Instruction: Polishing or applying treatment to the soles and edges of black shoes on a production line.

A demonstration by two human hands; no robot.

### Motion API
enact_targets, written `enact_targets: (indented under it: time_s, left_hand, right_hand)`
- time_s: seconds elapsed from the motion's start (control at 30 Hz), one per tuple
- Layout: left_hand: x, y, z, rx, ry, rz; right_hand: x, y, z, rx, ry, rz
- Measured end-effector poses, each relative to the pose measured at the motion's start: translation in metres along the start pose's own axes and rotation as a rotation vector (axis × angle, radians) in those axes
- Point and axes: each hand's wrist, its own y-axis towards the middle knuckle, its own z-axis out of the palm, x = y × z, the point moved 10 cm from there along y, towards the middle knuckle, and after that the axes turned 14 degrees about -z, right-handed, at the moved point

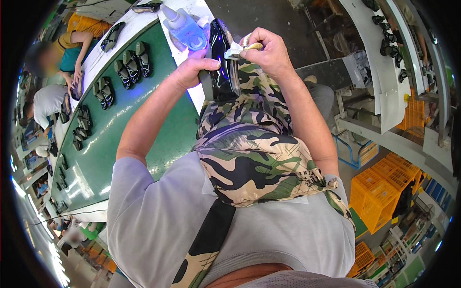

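A glossy black shoe (222, 45) stands on end in front of me, above my camouflage apron (269, 144). My left hand (192, 69) is closed on its left side, the thumb lying across the black surface. On the other side, my right hand (271, 54) pinches a small white cloth (234, 50) against the shoe's edge. A yellowish strip shows between those fingers; I cannot tell if it belongs to the cloth. Just beyond my left hand is a translucent squeeze bottle (185, 30) with a white nozzle, lit blue.
A green work table (139, 105) with a white border runs along my left. Several black shoes (130, 66) lie on it in groups. Co-workers (48, 103) sit at its far side. To my right are a metal-framed rack (384, 62) with shoes and yellow crates (379, 192).
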Motion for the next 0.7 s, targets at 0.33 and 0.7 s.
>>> enact_targets:
  time_s: [0.33,0.7]
  left_hand:
    - [-0.005,0.01,-0.012,-0.098,-0.194,0.086]
    - [0.001,0.016,-0.015,-0.014,-0.584,0.197]
  right_hand:
    - [-0.009,-0.023,-0.001,0.137,0.086,0.187]
    - [0.014,-0.03,-0.031,-0.004,0.117,-0.018]
